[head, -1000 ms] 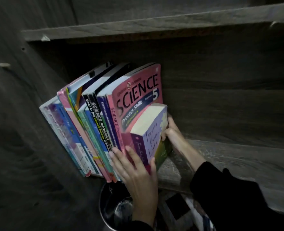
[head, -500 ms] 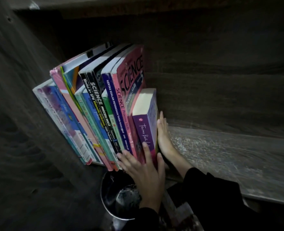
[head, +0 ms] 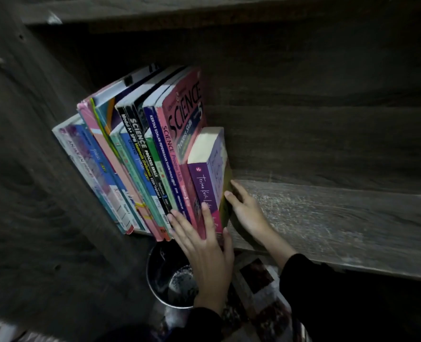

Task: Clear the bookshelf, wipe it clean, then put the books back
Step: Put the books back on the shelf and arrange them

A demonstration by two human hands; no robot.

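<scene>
I am looking into a dark wooden bookshelf (head: 303, 95). Its shelf board (head: 340, 225) is carrying a row of books (head: 130, 169) at the left end, and this row is leaning against the left side wall (head: 31, 156). The tall pink Science book (head: 187, 112) is standing near the right end of the row. The thick purple paperback (head: 203, 186) is standing last and is touching the pink one. Below the shelf edge a round metal bucket (head: 160, 272) is sitting. The left hand (head: 204, 250) is pressing its straight, spread fingers (head: 179, 225) on the lower spines of these two books and is gripping nothing. The right hand (head: 247, 213) is laying flat fingers against the paperback's right cover, also holding nothing. Both arms are wearing black sleeves (head: 328, 292).
</scene>
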